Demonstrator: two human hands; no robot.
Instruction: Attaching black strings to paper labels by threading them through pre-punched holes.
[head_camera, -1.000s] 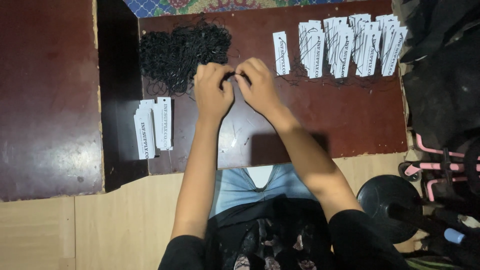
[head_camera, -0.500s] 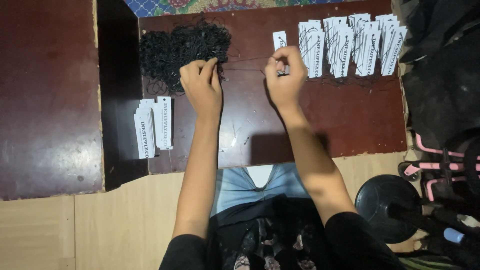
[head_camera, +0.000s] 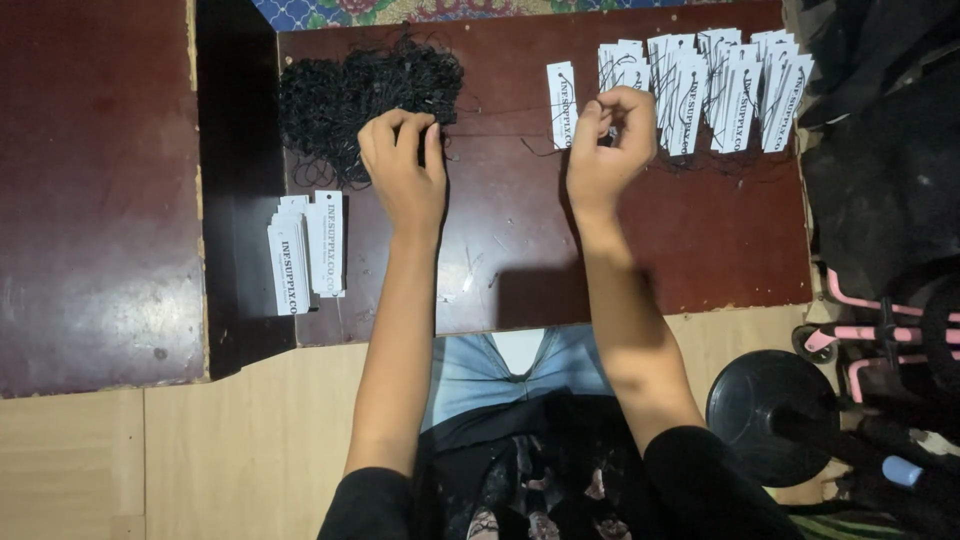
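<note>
My left hand (head_camera: 403, 165) sits curled at the near edge of the black string pile (head_camera: 365, 95), its fingers pressed together with the tips down in the loose strands. I cannot tell for sure whether a strand is caught between them. My right hand (head_camera: 608, 150) is raised a little further right, thumb and fingers pinched together on something small and dark just beside a single white tag (head_camera: 562, 104), which lies alone to the left of the row; what exactly sits in the pinch is too small to make out.

Nearest to me are my knees in blue denim and the pale wooden floor (head_camera: 200, 450). Just beyond, on the near-left corner of the dark red board (head_camera: 700, 250), lies a small stack of white tags (head_camera: 305, 250), well apart from both hands. The middle of the board between my wrists carries only a few light scuffs. Further off, along the board's far-right edge, a row of strung white tags (head_camera: 710, 85) overlaps like fanned cards, with thin black threads trailing under it. To my right stands a black round base (head_camera: 770, 410) on the floor.
</note>
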